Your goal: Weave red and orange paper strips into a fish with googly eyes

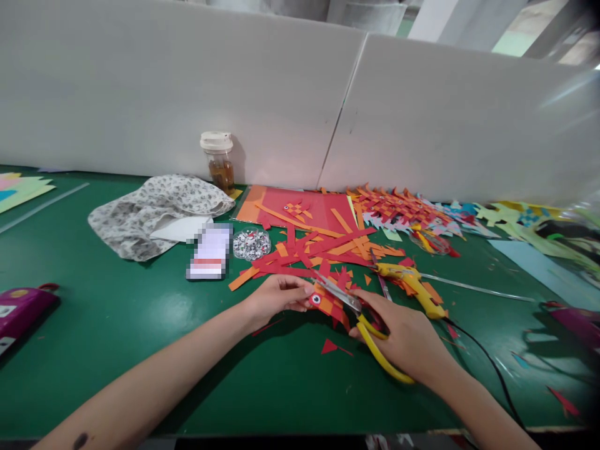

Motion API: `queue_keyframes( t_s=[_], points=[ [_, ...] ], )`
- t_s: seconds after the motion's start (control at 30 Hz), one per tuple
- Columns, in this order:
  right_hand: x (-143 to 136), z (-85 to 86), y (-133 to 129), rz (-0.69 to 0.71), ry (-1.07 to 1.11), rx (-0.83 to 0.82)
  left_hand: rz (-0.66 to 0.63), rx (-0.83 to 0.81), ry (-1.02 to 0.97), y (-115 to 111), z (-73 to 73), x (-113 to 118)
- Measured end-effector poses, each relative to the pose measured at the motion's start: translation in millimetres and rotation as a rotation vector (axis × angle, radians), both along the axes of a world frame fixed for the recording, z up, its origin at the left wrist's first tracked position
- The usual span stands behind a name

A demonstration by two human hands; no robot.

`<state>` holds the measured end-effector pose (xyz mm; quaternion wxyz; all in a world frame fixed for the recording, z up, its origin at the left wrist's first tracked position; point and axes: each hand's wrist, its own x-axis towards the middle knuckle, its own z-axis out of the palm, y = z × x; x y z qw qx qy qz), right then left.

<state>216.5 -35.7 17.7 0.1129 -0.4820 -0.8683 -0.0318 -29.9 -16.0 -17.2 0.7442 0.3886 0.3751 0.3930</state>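
Observation:
Near the table's middle my left hand (279,298) pinches the left end of a red and orange woven paper fish (323,302) with a googly eye. My right hand (398,328) is closed on yellow-handled scissors (377,350), its fingertips by the right side of the fish. The scissor blades point up and left across the top of the fish. Just beyond both hands lies a heap of red and orange paper strips (304,247). A small red paper scrap (329,346) rests on the green table (262,394) below the fish.
A yellow glue gun (415,284) with a black cord lies right of my right hand. Behind are a phone (210,251), a dish of googly eyes (252,244), patterned cloth (140,215), a lidded cup (219,162) and a pile of woven paper fish (398,209). A white partition (164,87) stands behind.

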Motion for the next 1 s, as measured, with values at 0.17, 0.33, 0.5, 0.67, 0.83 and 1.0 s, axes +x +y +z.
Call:
queue_keyframes(
  t_s=[0.17, 0.33, 0.5, 0.67, 0.83, 1.0],
  points=[
    [11, -0.5, 0, -0.192, 0.108, -0.115, 0.008, 0.014, 0.015, 0, -1.8, 0],
    [18, 1.4, -3, -0.218, 0.142, -0.026, 0.021, 0.017, -0.001, 0, -1.1, 0],
    [19, 3.4, -12, -0.272, 0.172, -0.031, 0.088, 0.024, -0.001, -1, 2.7, 1],
    [16, -1.8, -25, -0.329, 0.123, 0.039, 0.210, 0.052, -0.026, -1, 7.3, 0],
    [14, -14.3, -30, -0.362, 0.012, 0.163, 0.359, 0.083, -0.078, 2, 8.3, -1],
    [13, -10.9, -28, -0.263, -0.121, 0.206, 0.361, 0.100, -0.089, 0, 7.4, -3]
  ],
)
